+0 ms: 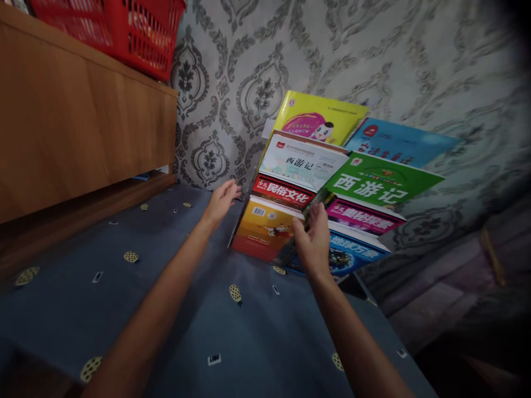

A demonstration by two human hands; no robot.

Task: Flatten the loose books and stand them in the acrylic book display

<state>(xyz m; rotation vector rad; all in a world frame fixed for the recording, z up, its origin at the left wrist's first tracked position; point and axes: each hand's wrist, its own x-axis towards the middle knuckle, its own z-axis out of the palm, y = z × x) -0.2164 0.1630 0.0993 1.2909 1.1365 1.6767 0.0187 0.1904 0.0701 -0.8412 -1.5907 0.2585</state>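
Two side-by-side rows of upright books lean back in tiers near the wall. The left row has an orange book (262,231) in front, then a red book (284,192), a pale book (305,160) and a yellow book (327,113). On the right stand a blue book (357,254), a magenta book (365,215), a green book (384,182) and a light blue book (406,141). My left hand (223,203) is open, just left of the left row. My right hand (314,240) is by the orange book's right edge, thumb and fingers apart; contact is unclear.
A dark blue cloth (178,309) with pineapple prints covers the table. A wooden cabinet (87,110) stands at the left with a red plastic basket (141,38) on top. Patterned wallpaper (261,83) is behind the books, and greyish fabric (440,304) lies at the right.
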